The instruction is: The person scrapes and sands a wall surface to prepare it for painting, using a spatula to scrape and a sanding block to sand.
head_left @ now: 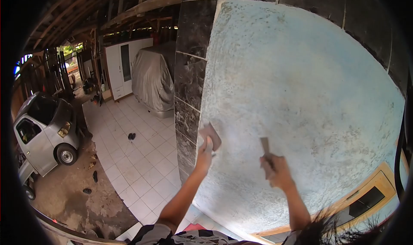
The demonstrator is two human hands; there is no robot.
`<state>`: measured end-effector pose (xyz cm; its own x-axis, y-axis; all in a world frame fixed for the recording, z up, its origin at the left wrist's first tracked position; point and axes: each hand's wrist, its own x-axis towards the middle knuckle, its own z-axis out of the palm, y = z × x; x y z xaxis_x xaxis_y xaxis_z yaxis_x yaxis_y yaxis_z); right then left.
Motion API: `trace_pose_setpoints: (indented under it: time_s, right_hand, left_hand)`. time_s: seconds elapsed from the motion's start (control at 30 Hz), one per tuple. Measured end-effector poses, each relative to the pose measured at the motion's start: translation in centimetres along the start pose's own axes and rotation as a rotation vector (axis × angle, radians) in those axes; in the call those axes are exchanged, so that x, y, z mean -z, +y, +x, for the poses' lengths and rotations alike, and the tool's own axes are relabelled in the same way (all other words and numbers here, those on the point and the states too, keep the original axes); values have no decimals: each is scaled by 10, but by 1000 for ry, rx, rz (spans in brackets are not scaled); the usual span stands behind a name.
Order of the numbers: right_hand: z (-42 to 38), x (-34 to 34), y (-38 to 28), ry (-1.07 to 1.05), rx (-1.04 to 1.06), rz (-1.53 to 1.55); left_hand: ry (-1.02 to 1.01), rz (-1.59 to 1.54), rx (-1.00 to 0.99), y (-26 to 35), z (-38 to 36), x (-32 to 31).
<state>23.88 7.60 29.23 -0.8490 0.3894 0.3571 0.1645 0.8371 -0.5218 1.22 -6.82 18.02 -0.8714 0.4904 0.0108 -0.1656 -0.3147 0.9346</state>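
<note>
A wide blue-white wall (297, 73) with a rough, blotchy surface fills the middle and right of the head view. Near its left edge, beside the dark tiles, my left hand (205, 152) is closed on a flat, brownish-grey rectangular plate (212, 135), a little blurred, which overlaps the wall. My right hand (277, 172) grips a putty knife (264, 145) further right, its narrow blade pointing up in front of the wall. The fingers wrap round the dark handle and hide most of it.
Black tiles (193, 34) border the wall on its left and top. A wood-framed window (365, 200) lies low on the right. Leftward, a white tiled floor (137, 159) leads to a covered vehicle (152, 79) and a white cupboard (122, 66). A silver van (45, 133) stands on bare ground.
</note>
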Motion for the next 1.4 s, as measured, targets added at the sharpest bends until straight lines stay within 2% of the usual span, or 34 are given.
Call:
trace_pose_setpoints:
  time_s: [0.03, 0.07, 0.1, 0.17, 0.2, 0.23, 0.27, 0.33, 0.5, 0.6, 0.67, 0.7, 0.8, 0.9, 0.97, 1.03, 1.1, 1.13, 1.17, 1.2, 1.23, 1.3, 1.37, 1.4]
  right_hand:
    - [-6, -38, 2, -204, -220, 215]
    - [-12, -79, 12, -249, -239, 271]
    - [-21, -122, 31, -233, -182, 287]
    - [-40, -195, 54, -218, -101, 282]
    - [-50, -223, 53, -217, -58, 292]
    - [-57, -235, 39, -301, -130, 314]
    - [-66, -257, 35, -314, -118, 144]
    - [-85, -280, 23, -294, -85, 146]
    - [-99, -262, 22, -386, -7, 143]
    - [-109, -253, 26, -437, 64, 108]
    - [-122, -254, 27, -323, 120, 130]
    - [-126, -252, 28, -330, 119, 131]
    - [-130, -241, 27, -260, 216, 93]
    - [-127, -224, 28, -234, 332, 99]
    - [-122, -230, 39, -36, 285, 205]
    - [-120, -245, 54, 20, -97, 532]
    - [-112, -274, 90, 52, -375, 884]
    - [-106, -264, 94, 53, -374, 883]
    - [-97, -253, 99, -146, -490, 1197]
    - [-90, -242, 98, -358, -605, 1504]
    - [-88, -234, 93, -356, -609, 1497]
    - [-81, -219, 86, -452, -447, 1506]
    - [-67, -212, 80, -470, -438, 1414]
    - [-62, -209, 77, -486, -434, 1330]
  left_hand:
    - [-23, -115, 222, -38, -23, 6]
    - [-87, -309, 371, -72, -45, 15]
    - [-91, -348, 461, -104, -64, 22]
    - [83, -480, 598, -153, -94, 37]
    - [87, -481, 588, -179, -98, 48]
    - [63, -616, 547, -207, -99, 63]
    - [42, -748, 504, -220, -100, 75]
    - [60, -717, 524, -214, -98, 86]
    - [125, -546, 634, -212, -102, 98]
    - [208, -655, 582, -206, -112, 84]
    - [236, -576, 614, -220, -111, 84]
    - [256, -502, 638, -226, -112, 83]
    - [366, -625, 710, -188, -121, 67]
    - [371, -548, 633, -192, -125, 70]
    - [373, -463, 620, -186, -123, 67]
    - [372, -380, 606, -181, -117, 76]
    - [-148, -392, 554, -183, -106, 94]
    - [-193, -358, 555, -152, -113, 79]
    - [-195, -359, 555, -135, -112, 74]
    - [-287, -185, 530, -122, -112, 72]
    - [-377, -13, 500, -112, -111, 70]
    - [-406, 19, 540, -95, -109, 67]
    - [-432, 59, 577, -99, -102, 71]
    - [-459, 21, 527, -105, -95, 72]
